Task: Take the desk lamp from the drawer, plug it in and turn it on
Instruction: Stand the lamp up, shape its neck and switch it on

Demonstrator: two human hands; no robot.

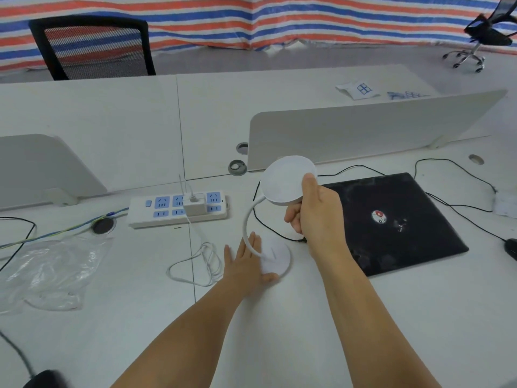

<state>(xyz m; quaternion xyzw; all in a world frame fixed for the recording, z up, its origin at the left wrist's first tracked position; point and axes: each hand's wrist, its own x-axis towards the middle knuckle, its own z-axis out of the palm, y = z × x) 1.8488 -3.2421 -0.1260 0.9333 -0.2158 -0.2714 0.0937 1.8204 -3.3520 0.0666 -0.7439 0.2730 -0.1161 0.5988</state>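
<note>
A white desk lamp stands on the desk with its round base (278, 260) flat and a curved gooseneck (247, 219) rising to a round head (285, 179). My right hand (316, 211) grips the head's right edge, thumb on top. My left hand (246, 261) lies flat with its fingers apart, pressing on the left side of the base. A white cable (201, 264) lies in loops left of the base and runs up to a white adapter (193, 205) seated in the white and blue power strip (179, 208). No drawer is in view.
A closed black laptop (397, 222) lies right of the lamp, with thin black wires around it. A clear plastic bag (53, 273) lies at the left. White divider panels (363, 130) stand behind. A black chair (95, 46) is beyond the desk.
</note>
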